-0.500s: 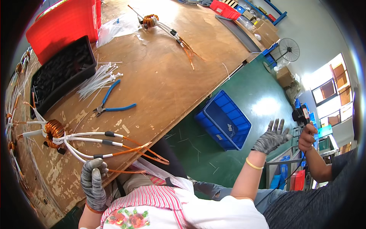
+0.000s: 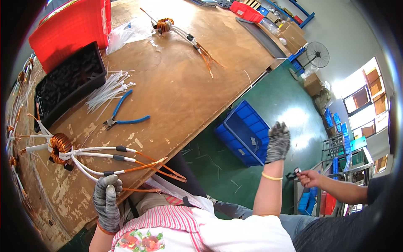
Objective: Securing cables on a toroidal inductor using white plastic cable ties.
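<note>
- Left hand, in a grey striped glove: a narrow grip, fingers and thumb closed on the nearest of the coil's white-sleeved leads, by the counter's edge.
- Right hand, gloved alike, with a yellow band at the wrist: raised over the green floor at arm's length, fingers close together. Its palm is unclear, so I cannot tell how wide its grip is; nothing shows in it.
- One copper-wound coil lies at the left of the wooden counter, a ring of shiny orange-brown wire. Four leads fan from it to the right, white near the coil, then orange, with bare, frayed tips overhanging the edge. Three black bands show on them. More leads spread to its left.
- One similar coil lies farther back; several others, blurred, line the left rim.
- One pair of blue-handled pliers, handles spread, beyond the near coil.
- One pile of white cable ties, too many to count, beside one black tray of small black pieces.
- One blue bin on the floor, partly behind the right hand.
- One co-worker's hand, at right, holding a small dark object.
</note>
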